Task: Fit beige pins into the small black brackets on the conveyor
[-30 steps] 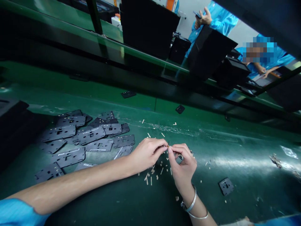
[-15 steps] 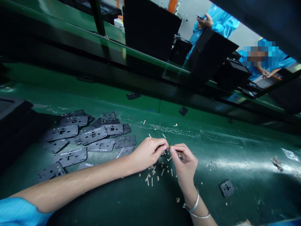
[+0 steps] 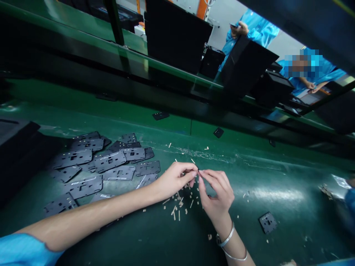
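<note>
My left hand and my right hand meet fingertip to fingertip over the green work surface. Both are closed in a pinch around a tiny dark piece, too small and too covered by fingers to name. Beneath and around my hands lie scattered beige paper-like scraps, some strips and some small squares. Left of my left hand is a loose heap of flat dark grey plates with cut-outs, several overlapping.
A single dark plate lies to the right. Two small black parts rest farther back, one an oblong piece. A black box stands at far left. Clear plastic lies at far right. Behind a dark rail, people in blue work.
My right hand's fingers have shifted, with the index finger now straighter towards my left fingertips. The yellowish bit between the fingertips no longer shows. A dark blue shape has entered at the right edge.
</note>
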Available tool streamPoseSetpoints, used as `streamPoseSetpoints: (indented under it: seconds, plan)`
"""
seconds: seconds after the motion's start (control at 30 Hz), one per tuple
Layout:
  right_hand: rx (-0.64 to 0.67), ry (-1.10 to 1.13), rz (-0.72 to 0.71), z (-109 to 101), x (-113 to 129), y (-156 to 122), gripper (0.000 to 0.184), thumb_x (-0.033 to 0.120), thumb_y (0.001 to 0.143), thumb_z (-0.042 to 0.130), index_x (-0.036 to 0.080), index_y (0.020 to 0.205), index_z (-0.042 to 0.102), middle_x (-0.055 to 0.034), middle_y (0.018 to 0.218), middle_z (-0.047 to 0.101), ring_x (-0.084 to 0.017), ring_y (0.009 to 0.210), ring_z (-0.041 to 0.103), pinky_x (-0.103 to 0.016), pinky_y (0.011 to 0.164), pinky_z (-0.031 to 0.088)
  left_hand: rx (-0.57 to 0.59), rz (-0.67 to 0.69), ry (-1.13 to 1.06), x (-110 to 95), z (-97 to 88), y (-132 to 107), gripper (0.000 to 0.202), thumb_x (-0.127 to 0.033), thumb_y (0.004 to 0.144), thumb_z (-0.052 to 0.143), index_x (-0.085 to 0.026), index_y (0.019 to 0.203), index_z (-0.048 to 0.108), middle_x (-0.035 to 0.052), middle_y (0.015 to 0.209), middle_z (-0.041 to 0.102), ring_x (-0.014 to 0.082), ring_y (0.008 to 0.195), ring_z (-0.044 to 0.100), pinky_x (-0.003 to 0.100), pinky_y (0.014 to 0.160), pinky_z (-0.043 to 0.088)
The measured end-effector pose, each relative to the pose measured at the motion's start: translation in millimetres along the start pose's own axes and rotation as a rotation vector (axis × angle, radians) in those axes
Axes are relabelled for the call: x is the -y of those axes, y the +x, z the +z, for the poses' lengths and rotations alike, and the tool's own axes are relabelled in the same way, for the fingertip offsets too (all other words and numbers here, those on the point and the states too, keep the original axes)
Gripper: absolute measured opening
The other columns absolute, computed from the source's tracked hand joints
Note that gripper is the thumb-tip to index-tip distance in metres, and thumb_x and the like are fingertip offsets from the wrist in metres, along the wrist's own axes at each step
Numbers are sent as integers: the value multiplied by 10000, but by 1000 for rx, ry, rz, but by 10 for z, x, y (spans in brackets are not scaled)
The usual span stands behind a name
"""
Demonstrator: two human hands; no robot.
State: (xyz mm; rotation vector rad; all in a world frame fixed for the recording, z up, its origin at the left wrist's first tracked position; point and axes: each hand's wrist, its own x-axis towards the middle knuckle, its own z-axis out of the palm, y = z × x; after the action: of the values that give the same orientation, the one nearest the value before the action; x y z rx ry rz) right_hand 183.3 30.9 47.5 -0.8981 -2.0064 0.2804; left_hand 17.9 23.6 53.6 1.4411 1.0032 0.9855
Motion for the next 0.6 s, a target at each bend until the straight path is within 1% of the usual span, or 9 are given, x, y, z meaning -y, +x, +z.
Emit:
streamPoseSetpoints:
  seconds: [0.03, 0.1, 0.17, 0.2, 0.3, 0.37, 0.47, 0.53, 0.6]
  plan:
    - [-11, 35, 64, -6, 6, 3, 231, 63, 750, 627, 226, 908, 667, -50, 851, 681, -187, 777, 610, -333, 655, 491, 1, 6, -43, 21, -7, 8, 219, -226, 887, 424, -139, 752, 572, -13, 621, 543, 111, 597, 510, 219, 590, 393]
    - [-4, 113, 243, -20, 8, 15, 142, 119, 785, 613, 221, 862, 674, -45, 833, 668, -177, 744, 612, -303, 601, 479, 25, 16, -87, 53, -16, 20, 206, -239, 885, 437, -141, 763, 571, -15, 631, 544, 110, 602, 511, 220, 597, 393]
    - [53, 199, 394, -30, -1, 31, 84, 177, 803, 611, 211, 834, 681, -47, 831, 657, -169, 728, 614, -280, 571, 473, 52, 29, -57, 64, -21, 28, 207, -232, 882, 442, -143, 747, 571, -16, 639, 546, 110, 608, 508, 218, 594, 383]
    - [86, 242, 440, -33, -8, 38, 74, 195, 803, 616, 208, 826, 685, -48, 832, 654, -167, 729, 615, -272, 569, 474, 61, 38, -23, 63, -24, 31, 216, -223, 880, 441, -143, 725, 569, -17, 639, 544, 109, 608, 503, 215, 587, 374]
    - [116, 324, 486, -44, -34, 59, 40, 210, 780, 646, 204, 774, 685, -38, 807, 648, -161, 725, 616, -256, 570, 473, 65, 84, 94, 52, -30, 36, 240, -185, 877, 436, -144, 678, 564, -19, 639, 539, 106, 607, 487, 209, 572, 350]
    - [122, 323, 490, -54, -47, 74, 28, 207, 765, 659, 202, 743, 676, -30, 795, 642, -153, 707, 608, -246, 561, 463, 55, 119, 153, 47, -26, 32, 234, -160, 871, 438, -144, 678, 568, -17, 649, 545, 107, 618, 489, 212, 593, 360]
    - [181, 301, 499, -69, -57, 97, 52, 213, 757, 659, 194, 709, 655, -25, 777, 631, -142, 672, 589, -235, 542, 444, 32, 154, 228, 38, -3, 10, 223, -140, 864, 444, -144, 689, 582, -12, 670, 565, 110, 639, 506, 217, 630, 381]
    - [209, 300, 518, -72, -68, 102, 75, 225, 763, 649, 187, 699, 641, -22, 766, 621, -137, 661, 576, -231, 545, 437, 36, 138, 281, 27, 3, 6, 222, -148, 865, 443, -147, 711, 602, -10, 680, 587, 109, 632, 522, 212, 618, 390]
    - [179, 332, 561, -70, -94, 95, 92, 252, 773, 639, 183, 713, 628, -20, 769, 612, -128, 644, 562, -226, 545, 430, 45, 70, 378, 17, -37, 51, 197, -178, 860, 462, -160, 763, 633, -12, 687, 619, 112, 615, 546, 206, 589, 400]
